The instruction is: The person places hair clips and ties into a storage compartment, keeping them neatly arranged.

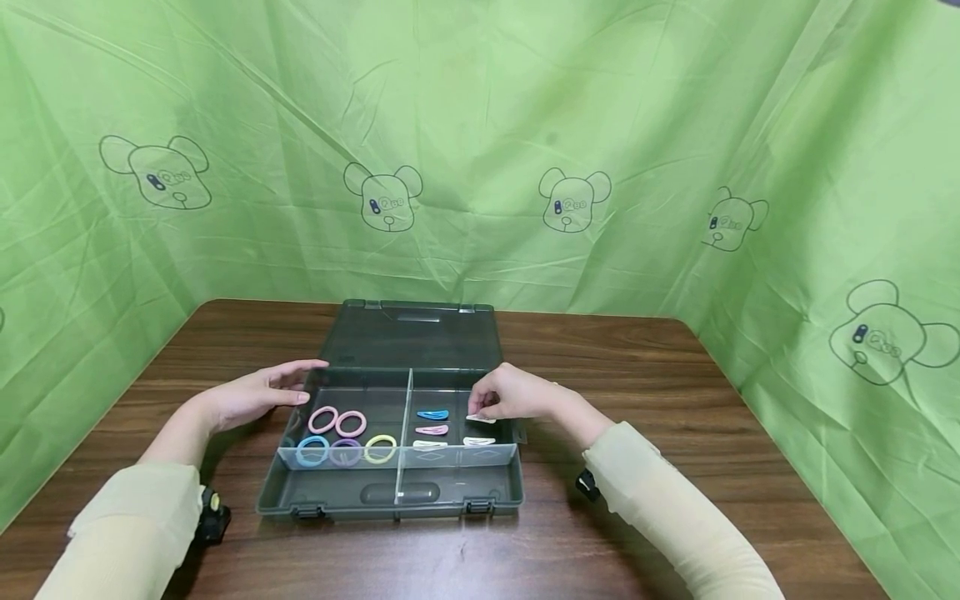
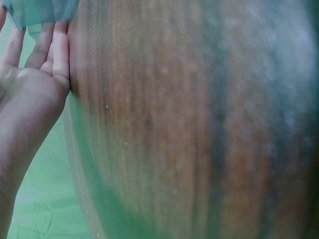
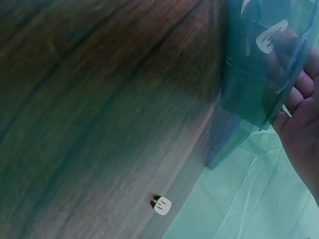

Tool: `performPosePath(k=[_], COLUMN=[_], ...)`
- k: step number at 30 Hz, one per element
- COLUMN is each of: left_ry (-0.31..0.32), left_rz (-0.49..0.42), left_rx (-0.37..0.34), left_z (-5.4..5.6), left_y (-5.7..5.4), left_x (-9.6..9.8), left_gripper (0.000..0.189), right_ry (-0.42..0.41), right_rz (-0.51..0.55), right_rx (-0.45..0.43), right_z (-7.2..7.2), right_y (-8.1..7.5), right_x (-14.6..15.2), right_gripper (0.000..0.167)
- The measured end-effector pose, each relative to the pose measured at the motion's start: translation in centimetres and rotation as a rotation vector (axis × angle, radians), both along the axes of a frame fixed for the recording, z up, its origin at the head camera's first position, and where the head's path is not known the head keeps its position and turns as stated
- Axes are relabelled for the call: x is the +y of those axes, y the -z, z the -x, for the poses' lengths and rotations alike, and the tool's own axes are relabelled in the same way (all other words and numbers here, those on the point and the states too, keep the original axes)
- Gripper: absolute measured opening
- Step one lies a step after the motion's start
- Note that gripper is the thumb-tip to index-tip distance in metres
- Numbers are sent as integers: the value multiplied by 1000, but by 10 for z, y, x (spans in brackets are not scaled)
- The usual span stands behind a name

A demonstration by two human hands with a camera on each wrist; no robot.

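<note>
A dark translucent plastic box [image 1: 337, 500] lies on the table with its lid [image 1: 420, 333] folded back. Over its right rear compartment, my right hand [image 1: 513, 392] pinches a white hair clip [image 3: 271, 36], seen through the box wall in the right wrist view. Below that hand lies another white clip [image 1: 478, 441]. A blue clip [image 1: 432, 414], a pink clip [image 1: 431, 430] and a white clip [image 1: 430, 445] lie in a column beside the divider. My left hand [image 1: 251, 396] rests at the box's left side, fingers fairly straight, thumb at the rim.
In the left rear compartment lie pink hair ties [image 1: 350, 423], a blue one [image 1: 312, 450], a purple one [image 1: 345, 452] and a yellow one [image 1: 380, 449]. One more white clip [image 3: 161, 205] lies on the wooden table [image 1: 600, 350] near its far edge. Green cloth [image 1: 480, 100] hangs around.
</note>
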State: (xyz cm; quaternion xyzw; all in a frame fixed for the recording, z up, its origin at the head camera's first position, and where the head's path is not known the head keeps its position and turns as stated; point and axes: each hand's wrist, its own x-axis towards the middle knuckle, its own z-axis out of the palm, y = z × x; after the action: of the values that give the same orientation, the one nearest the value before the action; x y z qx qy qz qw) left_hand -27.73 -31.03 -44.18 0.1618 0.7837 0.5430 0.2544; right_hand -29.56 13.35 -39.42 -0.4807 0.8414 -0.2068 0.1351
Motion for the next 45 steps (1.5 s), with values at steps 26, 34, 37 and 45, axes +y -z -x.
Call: performPosePath(k=[26,34,37,45], left_ry=[1,-2,-3,1], left_rz=[14,4,9,17], left_rx=[21,14,15,13], left_z=[1,0,0,1], left_y=[1,1,0,1], left_x=[1,2,1,0], left_gripper=[56,56,56,57], right_ry=[-11,-11,-16,-39], right_rz=[-157,-165,-162,-78], right_rx=[140,149,153,95], right_z=[-4,-6,-6,-4], right_y=[8,6,6,5], right_x=[-15,-15,-15,-13], right_gripper=[8,11,11,11])
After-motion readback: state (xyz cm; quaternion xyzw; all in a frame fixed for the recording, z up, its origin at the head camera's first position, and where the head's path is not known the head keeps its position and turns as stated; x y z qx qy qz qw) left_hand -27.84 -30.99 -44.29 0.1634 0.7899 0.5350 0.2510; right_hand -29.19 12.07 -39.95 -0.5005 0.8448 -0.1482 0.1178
